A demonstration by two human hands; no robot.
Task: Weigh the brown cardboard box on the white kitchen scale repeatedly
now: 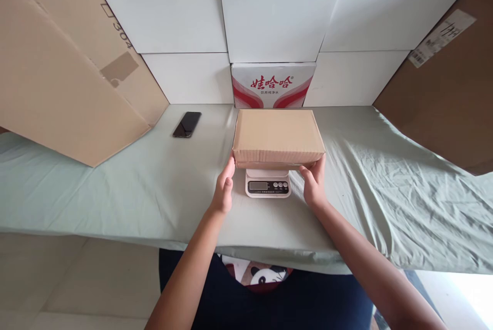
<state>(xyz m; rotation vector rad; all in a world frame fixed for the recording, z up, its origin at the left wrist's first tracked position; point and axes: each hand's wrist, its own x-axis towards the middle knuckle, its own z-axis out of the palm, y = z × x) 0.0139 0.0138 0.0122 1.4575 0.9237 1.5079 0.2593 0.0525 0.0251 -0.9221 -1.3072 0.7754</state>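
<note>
A closed brown cardboard box [278,132] is over a small white kitchen scale [268,186], hiding most of its platform. Whether the box rests on the platform or is held just above it, I cannot tell. My left hand [224,186] grips the box's near left corner, its thumb toward me and its other fingers partly hidden. At the near right corner, my right hand [315,183] holds the box with the thumb against the front lower edge. The scale's dark display and its round buttons face me; no digits are readable.
A black phone [187,124] lies on the green cloth [154,181] to the left. Behind the box stands a white-and-red carton [274,85] against white panels [285,17]. Large cardboard sheets [73,73] [442,78] lean at both sides. The cloth is wrinkled at right.
</note>
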